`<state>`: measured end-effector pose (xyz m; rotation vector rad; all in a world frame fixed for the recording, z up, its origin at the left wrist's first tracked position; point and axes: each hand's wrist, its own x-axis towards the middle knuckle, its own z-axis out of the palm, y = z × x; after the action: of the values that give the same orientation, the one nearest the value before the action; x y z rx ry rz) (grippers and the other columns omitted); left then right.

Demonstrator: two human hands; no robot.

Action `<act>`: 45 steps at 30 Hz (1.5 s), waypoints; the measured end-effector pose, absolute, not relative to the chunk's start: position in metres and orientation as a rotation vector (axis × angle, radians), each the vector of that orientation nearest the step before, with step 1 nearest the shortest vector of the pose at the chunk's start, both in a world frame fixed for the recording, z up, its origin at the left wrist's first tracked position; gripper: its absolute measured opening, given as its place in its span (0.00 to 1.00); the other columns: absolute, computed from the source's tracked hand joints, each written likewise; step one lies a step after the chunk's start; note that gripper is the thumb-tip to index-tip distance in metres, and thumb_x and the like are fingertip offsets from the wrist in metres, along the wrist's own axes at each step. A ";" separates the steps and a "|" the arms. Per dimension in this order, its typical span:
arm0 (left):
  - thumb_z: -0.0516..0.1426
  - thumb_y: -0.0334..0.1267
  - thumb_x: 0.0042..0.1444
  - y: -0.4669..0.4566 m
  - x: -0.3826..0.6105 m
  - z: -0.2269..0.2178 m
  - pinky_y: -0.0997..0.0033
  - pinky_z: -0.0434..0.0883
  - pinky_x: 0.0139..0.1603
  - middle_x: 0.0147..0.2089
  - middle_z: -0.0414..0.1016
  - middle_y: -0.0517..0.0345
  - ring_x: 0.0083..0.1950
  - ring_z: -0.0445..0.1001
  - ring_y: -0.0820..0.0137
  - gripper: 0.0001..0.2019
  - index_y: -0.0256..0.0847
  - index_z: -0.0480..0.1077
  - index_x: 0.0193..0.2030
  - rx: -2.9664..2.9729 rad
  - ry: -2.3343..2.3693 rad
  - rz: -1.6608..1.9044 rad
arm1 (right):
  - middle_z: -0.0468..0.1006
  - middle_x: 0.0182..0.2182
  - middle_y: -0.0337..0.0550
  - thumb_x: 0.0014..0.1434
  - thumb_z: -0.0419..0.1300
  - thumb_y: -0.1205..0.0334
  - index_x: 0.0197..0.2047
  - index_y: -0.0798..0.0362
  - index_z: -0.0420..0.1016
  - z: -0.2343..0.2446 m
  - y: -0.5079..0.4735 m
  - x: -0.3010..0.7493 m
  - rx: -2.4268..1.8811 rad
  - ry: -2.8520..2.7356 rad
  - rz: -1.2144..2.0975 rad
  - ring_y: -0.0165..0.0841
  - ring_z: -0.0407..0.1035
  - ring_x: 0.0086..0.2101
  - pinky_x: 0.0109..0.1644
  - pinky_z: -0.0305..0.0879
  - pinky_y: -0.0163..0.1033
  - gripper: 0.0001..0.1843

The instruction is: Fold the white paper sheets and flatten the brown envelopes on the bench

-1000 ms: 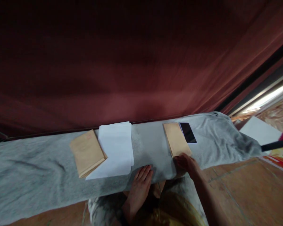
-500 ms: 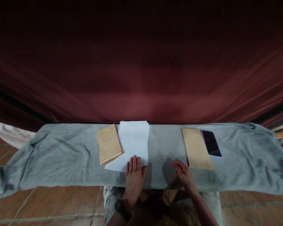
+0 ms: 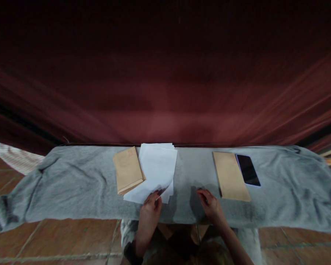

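A stack of white paper sheets (image 3: 156,167) lies on a grey cloth (image 3: 71,184) in front of me. My left hand (image 3: 150,208) pinches the near edge of the top sheet and lifts its corner. A pile of brown envelopes (image 3: 127,170) sits just left of the sheets. My right hand (image 3: 209,204) rests on the cloth with its fingers slightly curled and nothing in it, a little left of another brown envelope stack (image 3: 230,176). A black phone (image 3: 247,169) lies beside that stack on the right.
A dark red curtain (image 3: 165,84) hangs right behind the cloth-covered surface. Terracotta floor tiles (image 3: 57,241) show below the cloth. A pale striped fabric (image 3: 15,157) lies on the floor at far left.
The view swung from the right to centre on the cloth. My left hand went from flat on the sheets to pinching the top sheet's edge. My right hand drew away from the right envelopes.
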<state>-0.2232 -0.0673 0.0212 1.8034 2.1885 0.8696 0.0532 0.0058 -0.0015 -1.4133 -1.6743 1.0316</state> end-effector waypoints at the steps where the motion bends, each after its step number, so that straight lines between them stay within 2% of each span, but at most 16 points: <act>1: 0.50 0.41 0.66 -0.065 -0.224 0.024 0.67 0.78 0.40 0.38 0.83 0.54 0.38 0.82 0.66 0.14 0.42 0.76 0.42 1.674 2.219 0.926 | 0.82 0.41 0.48 0.61 0.56 0.54 0.42 0.46 0.79 -0.002 0.006 0.053 -1.420 -1.673 1.034 0.44 0.77 0.43 0.53 0.72 0.48 0.13; 3: 0.50 0.49 0.67 -0.060 -0.224 0.031 0.69 0.76 0.34 0.32 0.82 0.56 0.31 0.80 0.67 0.18 0.41 0.76 0.39 1.500 2.245 1.032 | 0.82 0.41 0.47 0.61 0.56 0.54 0.41 0.46 0.79 -0.003 0.007 0.053 -1.431 -1.666 1.038 0.44 0.76 0.43 0.53 0.71 0.48 0.13; 6: 0.49 0.50 0.68 -0.051 -0.219 0.045 0.63 0.77 0.40 0.36 0.82 0.52 0.38 0.80 0.63 0.20 0.40 0.76 0.39 1.550 2.267 1.156 | 0.82 0.42 0.48 0.60 0.56 0.51 0.40 0.47 0.80 -0.003 0.009 0.051 -1.436 -1.630 1.054 0.45 0.76 0.43 0.53 0.71 0.49 0.13; 9: 0.48 0.42 0.69 -0.047 -0.198 0.058 0.53 0.75 0.49 0.42 0.82 0.49 0.46 0.79 0.59 0.16 0.40 0.76 0.40 1.889 2.247 1.093 | 0.83 0.41 0.48 0.60 0.58 0.46 0.43 0.48 0.80 0.004 0.009 0.043 -1.446 -1.516 1.165 0.45 0.77 0.42 0.51 0.72 0.50 0.18; 12: 0.48 0.31 0.68 -0.047 -0.159 0.061 0.52 0.71 0.60 0.46 0.81 0.53 0.51 0.78 0.63 0.13 0.43 0.75 0.43 2.238 2.068 0.903 | 0.83 0.44 0.48 0.59 0.59 0.37 0.49 0.49 0.79 0.018 0.009 0.032 -1.448 -1.286 1.330 0.45 0.76 0.44 0.48 0.74 0.48 0.27; 15: 0.49 0.29 0.67 -0.050 -0.116 0.052 0.50 0.65 0.67 0.55 0.78 0.53 0.60 0.73 0.63 0.13 0.43 0.74 0.50 2.408 1.909 0.781 | 0.81 0.50 0.47 0.56 0.60 0.34 0.51 0.48 0.79 0.032 0.011 0.026 -1.424 -1.078 1.422 0.44 0.73 0.52 0.54 0.72 0.46 0.31; 17: 0.49 0.29 0.67 -0.050 -0.092 0.044 0.50 0.64 0.68 0.57 0.77 0.51 0.63 0.72 0.62 0.15 0.42 0.73 0.53 2.464 1.814 0.748 | 0.82 0.46 0.46 0.53 0.63 0.35 0.47 0.49 0.81 0.034 0.015 0.030 -1.448 -1.024 1.440 0.44 0.75 0.49 0.53 0.72 0.45 0.29; 21: 0.50 0.35 0.69 -0.051 -0.070 0.031 0.52 0.59 0.72 0.59 0.77 0.53 0.65 0.70 0.64 0.15 0.42 0.73 0.56 2.556 1.627 0.772 | 0.82 0.31 0.45 0.47 0.66 0.40 0.33 0.52 0.80 0.022 0.020 0.052 -1.496 -1.118 1.301 0.42 0.75 0.36 0.42 0.72 0.43 0.22; 23: 0.51 0.42 0.69 -0.053 -0.070 0.029 0.51 0.56 0.74 0.63 0.74 0.55 0.68 0.67 0.64 0.16 0.44 0.71 0.59 2.601 1.581 0.756 | 0.81 0.28 0.44 0.48 0.63 0.41 0.32 0.52 0.79 0.013 0.020 0.065 -1.507 -1.138 1.238 0.40 0.74 0.32 0.40 0.72 0.42 0.21; 26: 0.53 0.54 0.66 -0.058 -0.081 0.028 0.47 0.57 0.73 0.70 0.65 0.53 0.72 0.61 0.59 0.27 0.45 0.63 0.67 2.644 1.627 0.660 | 0.81 0.28 0.45 0.51 0.60 0.43 0.33 0.54 0.78 0.004 0.021 0.080 -1.538 -1.152 1.152 0.40 0.74 0.31 0.38 0.71 0.42 0.21; 30: 0.54 0.56 0.65 -0.060 -0.099 0.020 0.44 0.60 0.71 0.75 0.56 0.51 0.75 0.55 0.55 0.33 0.47 0.55 0.73 2.577 1.836 0.525 | 0.82 0.32 0.49 0.54 0.58 0.46 0.37 0.55 0.78 0.000 0.029 0.087 -1.548 -1.310 1.027 0.42 0.76 0.35 0.42 0.72 0.44 0.20; 37: 0.54 0.49 0.65 -0.059 -0.107 0.004 0.46 0.60 0.71 0.75 0.54 0.46 0.76 0.52 0.55 0.31 0.42 0.56 0.72 2.509 1.958 0.405 | 0.82 0.41 0.54 0.62 0.50 0.54 0.49 0.56 0.77 -0.005 0.040 0.079 -1.576 -1.518 0.816 0.43 0.76 0.43 0.49 0.72 0.47 0.21; 41: 0.54 0.48 0.66 -0.058 -0.109 0.005 0.46 0.61 0.71 0.75 0.55 0.47 0.75 0.54 0.55 0.30 0.43 0.57 0.72 2.510 1.931 0.403 | 0.77 0.51 0.57 0.66 0.47 0.58 0.65 0.57 0.65 -0.004 0.029 0.075 -1.711 -1.689 0.512 0.44 0.74 0.48 0.50 0.73 0.49 0.27; 43: 0.52 0.45 0.68 -0.055 -0.111 0.006 0.48 0.63 0.70 0.75 0.56 0.46 0.74 0.56 0.56 0.28 0.41 0.58 0.72 2.499 1.921 0.413 | 0.73 0.57 0.60 0.68 0.47 0.58 0.69 0.56 0.60 -0.003 0.022 0.072 -1.758 -1.785 0.320 0.48 0.71 0.54 0.54 0.71 0.54 0.29; 45: 0.49 0.42 0.69 -0.048 -0.112 0.007 0.50 0.63 0.70 0.75 0.56 0.45 0.74 0.56 0.57 0.27 0.38 0.57 0.72 2.485 1.924 0.438 | 0.68 0.62 0.61 0.70 0.47 0.57 0.70 0.56 0.58 -0.002 0.018 0.066 -1.708 -1.886 0.182 0.50 0.64 0.60 0.59 0.67 0.58 0.29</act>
<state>-0.1116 -0.0480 0.0066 2.4851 1.9239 0.4379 0.0665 0.0183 -0.0015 -1.7080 -1.8859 0.1816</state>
